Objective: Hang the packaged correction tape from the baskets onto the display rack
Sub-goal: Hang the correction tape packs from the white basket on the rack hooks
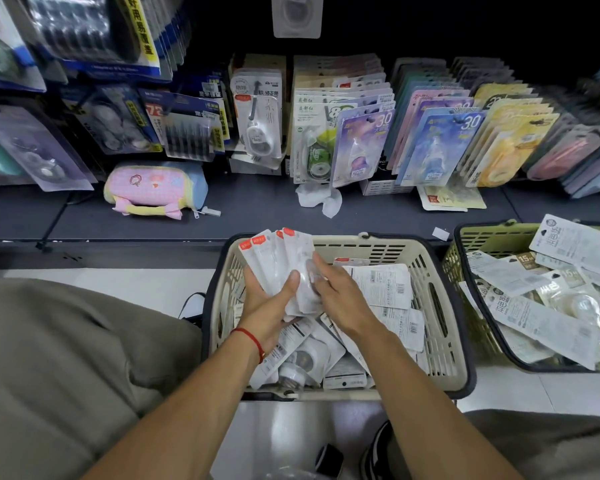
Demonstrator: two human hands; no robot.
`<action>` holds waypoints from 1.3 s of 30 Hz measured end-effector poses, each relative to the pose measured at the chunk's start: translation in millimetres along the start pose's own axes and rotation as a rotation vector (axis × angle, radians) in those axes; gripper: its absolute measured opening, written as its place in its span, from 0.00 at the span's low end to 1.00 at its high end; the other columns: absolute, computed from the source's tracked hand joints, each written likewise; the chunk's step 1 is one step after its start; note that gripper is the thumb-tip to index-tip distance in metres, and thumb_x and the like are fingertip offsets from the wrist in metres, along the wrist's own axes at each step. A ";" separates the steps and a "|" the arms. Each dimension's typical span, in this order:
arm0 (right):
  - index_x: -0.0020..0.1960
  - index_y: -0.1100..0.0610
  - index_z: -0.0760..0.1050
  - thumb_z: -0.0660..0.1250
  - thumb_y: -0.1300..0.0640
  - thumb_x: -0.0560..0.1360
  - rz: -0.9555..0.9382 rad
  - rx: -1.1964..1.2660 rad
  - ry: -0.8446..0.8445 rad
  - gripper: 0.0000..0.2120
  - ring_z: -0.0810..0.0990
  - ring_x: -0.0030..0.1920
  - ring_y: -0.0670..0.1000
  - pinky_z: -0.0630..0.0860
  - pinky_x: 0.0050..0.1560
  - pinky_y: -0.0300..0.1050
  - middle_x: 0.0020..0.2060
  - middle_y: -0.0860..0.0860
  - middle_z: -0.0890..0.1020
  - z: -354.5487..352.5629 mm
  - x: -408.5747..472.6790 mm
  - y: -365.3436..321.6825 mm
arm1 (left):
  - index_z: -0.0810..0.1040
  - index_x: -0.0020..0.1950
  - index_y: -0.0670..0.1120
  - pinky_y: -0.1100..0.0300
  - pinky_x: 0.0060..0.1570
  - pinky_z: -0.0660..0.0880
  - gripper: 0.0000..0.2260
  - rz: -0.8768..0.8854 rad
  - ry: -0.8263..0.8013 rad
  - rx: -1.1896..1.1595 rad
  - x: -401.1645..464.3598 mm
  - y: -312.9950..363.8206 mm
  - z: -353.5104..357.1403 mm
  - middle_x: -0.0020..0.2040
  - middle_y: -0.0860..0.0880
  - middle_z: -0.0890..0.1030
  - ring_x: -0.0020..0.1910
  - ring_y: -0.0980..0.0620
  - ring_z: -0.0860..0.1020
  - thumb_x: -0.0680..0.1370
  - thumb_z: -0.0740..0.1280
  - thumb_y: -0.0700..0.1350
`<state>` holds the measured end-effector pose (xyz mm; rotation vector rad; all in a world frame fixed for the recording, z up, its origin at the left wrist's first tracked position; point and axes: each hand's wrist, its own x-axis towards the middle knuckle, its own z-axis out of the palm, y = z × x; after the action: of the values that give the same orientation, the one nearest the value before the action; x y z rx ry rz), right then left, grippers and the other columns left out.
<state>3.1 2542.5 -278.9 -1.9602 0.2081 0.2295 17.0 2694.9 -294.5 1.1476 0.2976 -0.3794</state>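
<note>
Over the beige basket (444, 337) I see the left hand (267, 306) gripping a fanned stack of correction tape packs (284, 261); the right hand (340, 296) rests on them, fingers relaxed.

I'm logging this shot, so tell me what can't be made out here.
- Head view: lower packs in the beige basket, buried under others.
- Green basket: cut off by the right edge.
- Right hand fingertips: hidden behind the held packs.
- Rack hooks: covered by hanging packages.

Baskets (440, 341) on white floor (534, 389)
</note>
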 end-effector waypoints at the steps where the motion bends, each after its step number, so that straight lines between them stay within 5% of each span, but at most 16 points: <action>1: 0.82 0.44 0.64 0.60 0.52 0.87 -0.028 -0.032 0.008 0.24 0.75 0.68 0.47 0.68 0.72 0.42 0.72 0.51 0.71 -1.9 1.0 1.3 | 0.65 0.74 0.60 0.36 0.53 0.83 0.35 -0.013 -0.009 0.002 -0.3 0.8 -0.1 0.67 0.53 0.83 0.63 0.45 0.84 0.72 0.79 0.49; 5: 0.72 0.40 0.77 0.70 0.52 0.82 -0.029 0.155 -0.005 0.20 0.83 0.51 0.45 0.81 0.48 0.38 0.62 0.47 0.79 -10.3 7.5 8.3 | 0.68 0.71 0.60 0.34 0.45 0.83 0.35 -0.056 0.067 0.000 1.9 2.4 -5.0 0.63 0.50 0.84 0.58 0.43 0.86 0.73 0.80 0.37; 7: 0.70 0.46 0.79 0.68 0.55 0.83 0.028 0.063 0.174 0.16 0.83 0.51 0.45 0.81 0.52 0.43 0.62 0.50 0.82 -19.4 10.3 22.6 | 0.69 0.70 0.57 0.32 0.44 0.83 0.34 -0.080 0.124 -0.015 3.6 4.1 -9.2 0.64 0.49 0.83 0.59 0.42 0.84 0.72 0.79 0.34; 9: 0.73 0.54 0.76 0.69 0.53 0.83 0.183 -0.351 0.262 0.20 0.80 0.62 0.53 0.77 0.64 0.51 0.66 0.55 0.79 -29.4 10.9 43.6 | 0.69 0.70 0.57 0.31 0.45 0.83 0.34 -0.095 0.144 -0.006 4.1 5.5 -11.6 0.64 0.49 0.82 0.60 0.43 0.83 0.72 0.79 0.34; 11: 0.77 0.57 0.67 0.70 0.45 0.81 0.405 -0.695 0.154 0.30 0.72 0.72 0.60 0.71 0.70 0.57 0.71 0.58 0.73 -28.4 2.7 62.2 | 0.70 0.70 0.59 0.31 0.46 0.83 0.35 -0.104 0.141 0.004 3.3 5.8 -12.2 0.64 0.50 0.82 0.60 0.42 0.83 0.72 0.79 0.34; 13: 0.77 0.58 0.64 0.73 0.41 0.78 0.506 -0.777 0.064 0.36 0.70 0.73 0.60 0.69 0.71 0.58 0.71 0.58 0.71 -18.5 -6.3 74.9 | 0.70 0.69 0.60 0.33 0.45 0.83 0.34 -0.102 0.136 0.017 2.0 5.9 -12.6 0.63 0.50 0.82 0.59 0.43 0.83 0.72 0.80 0.34; 17: 0.67 0.60 0.72 0.77 0.53 0.75 0.463 -0.475 0.158 0.25 0.78 0.58 0.57 0.77 0.56 0.49 0.62 0.58 0.78 -19.8 -7.1 77.1 | 0.71 0.65 0.62 0.33 0.46 0.84 0.33 -0.066 0.140 0.075 -0.2 6.2 -12.5 0.62 0.52 0.83 0.60 0.44 0.83 0.71 0.81 0.35; 21: 0.64 0.51 0.67 0.64 0.64 0.81 0.271 -0.131 0.194 0.15 0.79 0.45 0.49 0.72 0.41 0.44 0.59 0.55 0.80 -37.2 3.0 35.6 | 0.69 0.69 0.64 0.31 0.55 0.81 0.38 0.003 0.115 0.110 -2.6 10.3 -4.9 0.65 0.54 0.82 0.65 0.45 0.81 0.69 0.82 0.37; 24: 0.65 0.36 0.64 0.58 0.60 0.81 0.113 0.052 0.090 0.21 0.80 0.50 0.38 0.72 0.45 0.39 0.57 0.41 0.80 -33.9 5.7 -14.3 | 0.69 0.71 0.64 0.33 0.57 0.81 0.39 0.079 0.079 0.096 -3.9 18.2 8.0 0.66 0.54 0.82 0.65 0.45 0.82 0.69 0.83 0.39; 28: 0.59 0.18 0.70 0.57 0.43 0.77 -0.017 0.278 -0.041 0.19 0.78 0.56 0.27 0.75 0.57 0.41 0.56 0.22 0.79 -30.3 2.3 -64.3 | 0.70 0.67 0.62 0.35 0.56 0.82 0.35 0.172 0.045 0.009 -3.8 41.0 24.7 0.64 0.50 0.84 0.63 0.42 0.83 0.70 0.82 0.39; 31: 0.67 0.28 0.76 0.56 0.44 0.83 -0.107 0.293 0.041 0.18 0.78 0.67 0.39 0.78 0.65 0.49 0.67 0.35 0.79 -44.3 8.0 -89.3 | 0.70 0.68 0.59 0.40 0.48 0.84 0.35 0.218 -0.012 -0.111 -2.2 70.8 34.0 0.62 0.49 0.85 0.59 0.44 0.85 0.68 0.82 0.39; 34: 0.72 0.43 0.75 0.65 0.55 0.85 -0.245 0.219 0.106 0.17 0.80 0.66 0.55 0.81 0.63 0.57 0.67 0.49 0.81 -67.1 25.4 -107.8 | 0.69 0.70 0.55 0.42 0.52 0.84 0.38 0.317 -0.042 -0.089 4.0 110.2 47.2 0.64 0.48 0.84 0.61 0.46 0.85 0.66 0.83 0.39; 37: 0.77 0.48 0.67 0.77 0.44 0.76 -0.175 0.324 0.097 0.34 0.84 0.59 0.45 0.80 0.52 0.44 0.60 0.47 0.84 -91.6 42.5 -142.5 | 0.68 0.71 0.57 0.41 0.52 0.84 0.36 0.395 -0.120 -0.027 13.4 157.4 59.7 0.65 0.50 0.84 0.62 0.47 0.84 0.68 0.82 0.41; 39: 0.74 0.52 0.73 0.79 0.39 0.72 -0.176 0.294 0.054 0.36 0.87 0.52 0.43 0.82 0.49 0.48 0.54 0.47 0.87 -109.6 52.5 -169.2 | 0.67 0.72 0.57 0.43 0.49 0.84 0.38 0.435 -0.201 0.021 18.8 192.4 65.1 0.65 0.51 0.84 0.62 0.47 0.84 0.68 0.82 0.41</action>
<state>103.4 2504.8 -100.2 -1.6815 0.0966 0.0278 120.5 2701.3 -118.9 1.1497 -0.1338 -0.1112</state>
